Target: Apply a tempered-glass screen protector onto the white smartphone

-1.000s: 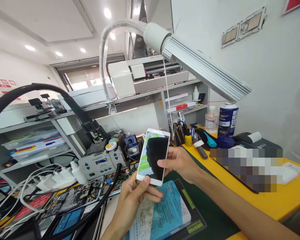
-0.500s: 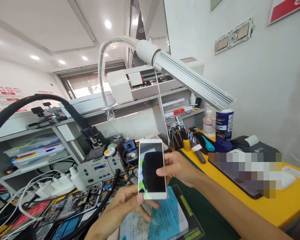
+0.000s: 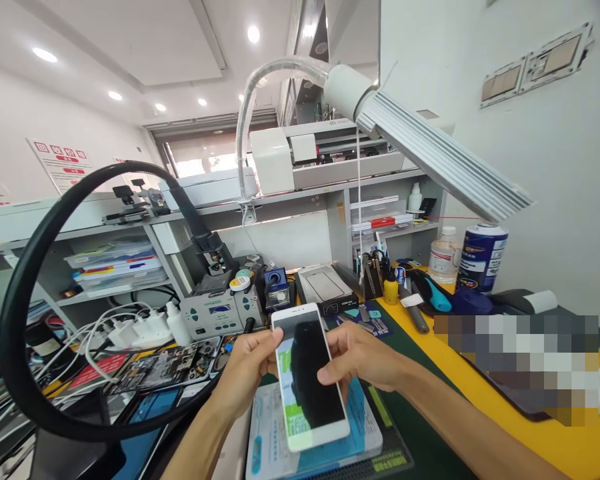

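A white smartphone (image 3: 310, 380) with a dark, reflective screen is held between my two hands, tilted with its top toward the left. My left hand (image 3: 253, 357) grips the upper left edge, thumb on the front near the corner. On the right edge, my right hand (image 3: 355, 357) is closed, its thumb resting on the glass and its other fingers partly hidden behind the phone. Below the phone lies a blue-and-white box (image 3: 370, 437) on a dark mat with green-yellow marks.
A black hose (image 3: 17, 320) loops along the left. Behind stand a soldering station (image 3: 210, 319) and a boxed item (image 3: 325, 285). Opened phone parts (image 3: 150, 370) lie at left. A blue spray can (image 3: 483, 260) stands right, beneath a lamp (image 3: 445, 153).
My left hand has moved from the phone's bottom edge up to its upper left side. The phone sits lower and more tilted. The view has swung left.
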`<state>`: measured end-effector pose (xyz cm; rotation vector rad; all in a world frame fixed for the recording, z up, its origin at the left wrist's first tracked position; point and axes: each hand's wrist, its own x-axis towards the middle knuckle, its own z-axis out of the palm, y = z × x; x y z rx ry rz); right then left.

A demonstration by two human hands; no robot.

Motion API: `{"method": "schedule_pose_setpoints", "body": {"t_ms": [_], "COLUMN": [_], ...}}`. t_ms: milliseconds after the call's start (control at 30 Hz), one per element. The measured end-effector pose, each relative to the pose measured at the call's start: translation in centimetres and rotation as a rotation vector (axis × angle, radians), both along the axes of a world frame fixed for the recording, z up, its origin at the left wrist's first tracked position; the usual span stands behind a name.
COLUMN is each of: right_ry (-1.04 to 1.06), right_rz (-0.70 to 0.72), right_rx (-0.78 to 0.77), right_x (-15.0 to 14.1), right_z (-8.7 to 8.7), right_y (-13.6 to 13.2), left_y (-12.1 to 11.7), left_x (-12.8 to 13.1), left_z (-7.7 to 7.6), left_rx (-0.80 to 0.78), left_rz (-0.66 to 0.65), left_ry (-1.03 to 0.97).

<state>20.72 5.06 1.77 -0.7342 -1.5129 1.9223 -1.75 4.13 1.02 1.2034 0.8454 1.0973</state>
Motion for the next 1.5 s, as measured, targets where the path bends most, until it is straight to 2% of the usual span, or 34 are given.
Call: {"method": "schedule_pose_setpoints", "body": {"t_ms": [200,400,567,667,733,867,967,1100,1367,1500], "right_ry": [-0.041,0.023,0.091,0.095,0.027,-0.151,-0.22,-0.199,-0.152,-0.129], "right_rz": [0.076,-0.033,-0.107,-0.199,-0.249,-0.354,-0.392,-0.387,-0.464,-0.476], "right_rx": [-0.033,-0.031,-0.009,0.055,0.135,0.346,0.421,0.407,0.34,0.36], "right_x": [-0.4,-1.1,-1.4,-1.7,-2.1,-3.0,-3.3,-3.3,-3.4,-3.4], "right_z": [-0.2,-1.0,-1.5,-1.6,-1.7,-2.4,-2.9,-3.4,-2.7,-2.7], "right_y": [-0.2,-0.3,0.0,0.1,-0.1,-0.8,-1.1,-1.0,-1.4,-1.5], "left_y": [0.4,-1.0,-1.8,-1.4,-1.0,-1.0,-1.2,-1.4,-1.2,-1.6], "left_x": [0.0,2.1,3.9,3.4,3.0,3.0,3.4,3.4,3.2,3.3], "left_z": [0.2,-0.1,-0.3,0.2,0.4,0.1,-0.4,-0.9,-0.9,-0.6], "left_rx": [-0.057,-0.303,-0.388,-0.342,-0.287,-0.183,-0.082,-0.01,-0.024,-0.04], "left_rz": [0.116,0.044,0.187,0.254,0.297,0.36,0.415,0.428,0.415,0.4], "left_ry": [-0.008,-0.219,-0.347,-0.444,-0.453,-0.39,-0.312,-0.26,-0.256,-0.268]}}
